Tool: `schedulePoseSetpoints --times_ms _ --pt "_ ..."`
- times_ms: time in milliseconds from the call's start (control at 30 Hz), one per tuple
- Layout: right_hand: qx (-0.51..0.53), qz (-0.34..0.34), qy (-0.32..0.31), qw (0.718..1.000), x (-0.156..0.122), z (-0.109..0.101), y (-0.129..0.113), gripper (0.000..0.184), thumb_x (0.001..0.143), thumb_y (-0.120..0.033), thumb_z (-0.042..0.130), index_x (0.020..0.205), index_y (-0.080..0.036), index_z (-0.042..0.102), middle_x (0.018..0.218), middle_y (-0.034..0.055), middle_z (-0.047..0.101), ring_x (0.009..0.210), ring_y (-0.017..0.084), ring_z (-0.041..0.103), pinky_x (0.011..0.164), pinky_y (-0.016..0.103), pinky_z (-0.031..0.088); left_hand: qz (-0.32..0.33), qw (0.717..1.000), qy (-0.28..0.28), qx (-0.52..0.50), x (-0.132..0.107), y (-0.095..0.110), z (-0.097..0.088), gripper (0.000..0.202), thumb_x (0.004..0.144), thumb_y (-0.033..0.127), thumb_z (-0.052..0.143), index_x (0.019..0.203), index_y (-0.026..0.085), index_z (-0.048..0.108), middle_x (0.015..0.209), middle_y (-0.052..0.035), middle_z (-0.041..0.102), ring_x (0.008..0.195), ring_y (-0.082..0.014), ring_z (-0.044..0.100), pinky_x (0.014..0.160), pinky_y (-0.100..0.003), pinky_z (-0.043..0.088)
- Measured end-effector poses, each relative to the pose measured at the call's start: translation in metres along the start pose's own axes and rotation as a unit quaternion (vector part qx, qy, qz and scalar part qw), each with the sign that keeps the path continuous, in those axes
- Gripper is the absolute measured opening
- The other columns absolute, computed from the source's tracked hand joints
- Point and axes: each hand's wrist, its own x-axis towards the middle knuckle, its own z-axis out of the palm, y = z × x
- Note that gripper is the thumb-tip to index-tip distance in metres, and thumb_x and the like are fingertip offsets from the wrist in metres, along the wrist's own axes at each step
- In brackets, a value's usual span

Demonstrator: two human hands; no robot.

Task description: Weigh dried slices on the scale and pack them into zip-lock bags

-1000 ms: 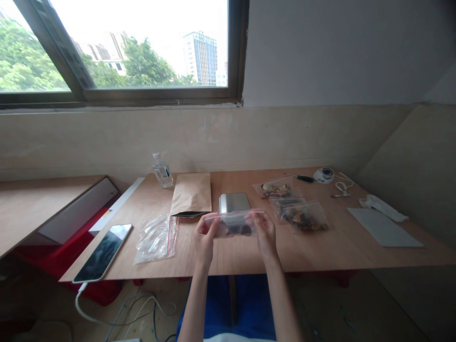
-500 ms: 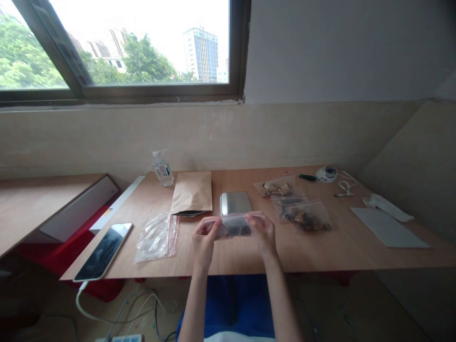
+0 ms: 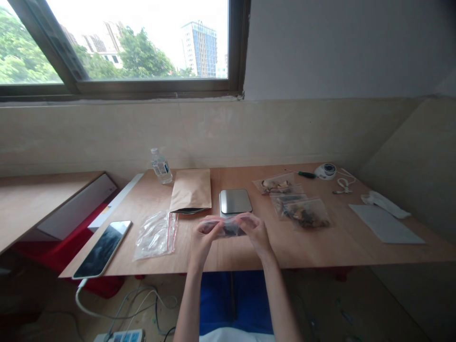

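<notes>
A clear zip bag (image 3: pixel 231 229) with dark pieces inside hangs between my hands, above the near part of the table. My left hand (image 3: pixel 204 235) pinches its top edge on the left. On the right, my right hand (image 3: pixel 255 232) pinches the same edge, thumb on top. Just beyond them lies a flat scale with a silver plate (image 3: pixel 235 201). Left of the scale is a brown paper pouch (image 3: pixel 192 190), its mouth partly open toward me. Flat clear zip bags (image 3: pixel 155 237) lie to the left of my left hand.
Several filled zip bags (image 3: pixel 308 213) lie on the right. Behind them are a green-handled screwdriver (image 3: pixel 306 175) and a white dome camera (image 3: pixel 325 171). A water bottle (image 3: pixel 161 167), a cabled phone (image 3: pixel 103 249) and a white sheet (image 3: pixel 386 224) also occupy the table (image 3: pixel 302 251).
My right hand has moved left, closer to my left hand, and the bag between them is now bunched shorter. The whole view has shifted slightly.
</notes>
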Motion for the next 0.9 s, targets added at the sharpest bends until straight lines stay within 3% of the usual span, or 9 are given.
schedulePoseSetpoints --times_ms 133,367,567,700,900 --pt "0.010 0.003 0.016 1.000 -0.001 0.002 0.000 0.017 0.072 -0.037 0.068 0.075 -0.020 0.068 0.074 0.0026 0.071 0.072 0.018 0.066 0.065 0.028 0.051 0.014 1.000 -0.014 -0.012 -0.001 0.003 -0.001 0.017 0.071 0.031 0.068 0.078 0.015 0.070 0.079 -0.0052 0.067 0.076 -0.0181 0.063 0.065 -0.025 0.051" --pt "0.003 -0.005 0.070 0.998 -0.004 0.007 -0.005 0.017 0.071 -0.036 0.068 0.074 -0.019 0.068 0.067 0.0010 0.068 0.061 0.015 0.062 0.056 0.025 0.049 0.006 1.000 0.021 -0.008 -0.004 0.005 0.004 0.021 0.070 0.034 0.069 0.079 0.014 0.069 0.077 -0.0053 0.066 0.070 -0.0174 0.062 0.059 -0.026 0.051" --pt "0.021 0.011 0.044 0.999 -0.003 0.005 -0.008 0.018 0.069 -0.038 0.069 0.072 -0.020 0.069 0.069 0.0015 0.069 0.062 0.016 0.064 0.055 0.025 0.051 0.006 0.999 0.024 0.019 -0.004 0.004 0.004 0.019 0.071 0.034 0.068 0.078 0.016 0.069 0.067 -0.0015 0.063 0.059 -0.0128 0.058 0.050 -0.020 0.046" --pt "0.013 0.015 -0.011 1.000 -0.004 0.005 -0.008 0.018 0.068 -0.037 0.070 0.075 -0.021 0.071 0.073 0.0029 0.071 0.068 0.019 0.066 0.062 0.029 0.054 0.035 0.999 -0.012 0.037 -0.003 0.010 0.006 0.017 0.069 0.033 0.069 0.074 0.016 0.071 0.077 -0.0056 0.065 0.070 -0.0161 0.060 0.056 -0.022 0.048" --pt "0.009 0.002 0.003 1.000 -0.006 0.011 -0.012 0.015 0.069 -0.036 0.069 0.069 -0.021 0.069 0.068 0.0010 0.069 0.065 0.017 0.064 0.059 0.026 0.052 0.073 0.996 -0.024 0.034 -0.004 0.014 0.011 0.013 0.070 0.029 0.070 0.072 0.016 0.071 0.080 -0.0065 0.065 0.077 -0.0184 0.062 0.063 -0.025 0.051"
